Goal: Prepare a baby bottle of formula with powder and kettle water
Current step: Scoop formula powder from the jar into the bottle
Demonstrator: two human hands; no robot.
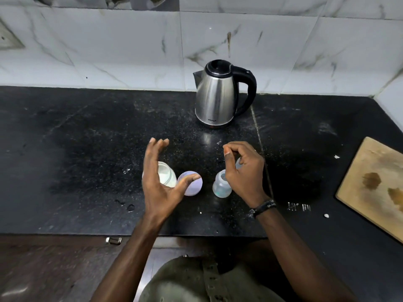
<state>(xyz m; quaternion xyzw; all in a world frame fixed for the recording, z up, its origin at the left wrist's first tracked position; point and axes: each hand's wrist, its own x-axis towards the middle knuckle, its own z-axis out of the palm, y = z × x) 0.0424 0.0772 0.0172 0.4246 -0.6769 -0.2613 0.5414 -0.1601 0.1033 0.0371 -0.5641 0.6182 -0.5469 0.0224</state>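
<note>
Black speckled stone counter [91,153] running wall to wall, backed by white marble-veined tiles [109,51]

Stainless steel electric kettle with black lid and handle [218,94] upright at the back of the counter, near the tiles, spout to the left, handle to the right

Small clear glass jar of white powder [169,176] open-topped, standing left of centre toward the front; round pale lilac lid [192,185] lying flat just beside it on the right, edges appearing to touch

Clear, open-necked baby bottle [221,185] standing upright right of the lid, a small gap between them; contents hard to tell

Left hand [159,182] hovering over the jar, palm turned inward, fingers spread wide and slightly blurred, thumb tip over the lilac lid, gripping nothing

Right hand [244,171] just beside and above the bottle, fingers curled narrow, thumb and forefinger pinched together at the top; something pale and translucent showing behind the fingers, but whether held or merely behind cannot be told

Dark braided wristband [263,207] on the right wrist

Stained wooden chopping board [375,184] at the right edge of the counter, well apart from the bottle
</note>
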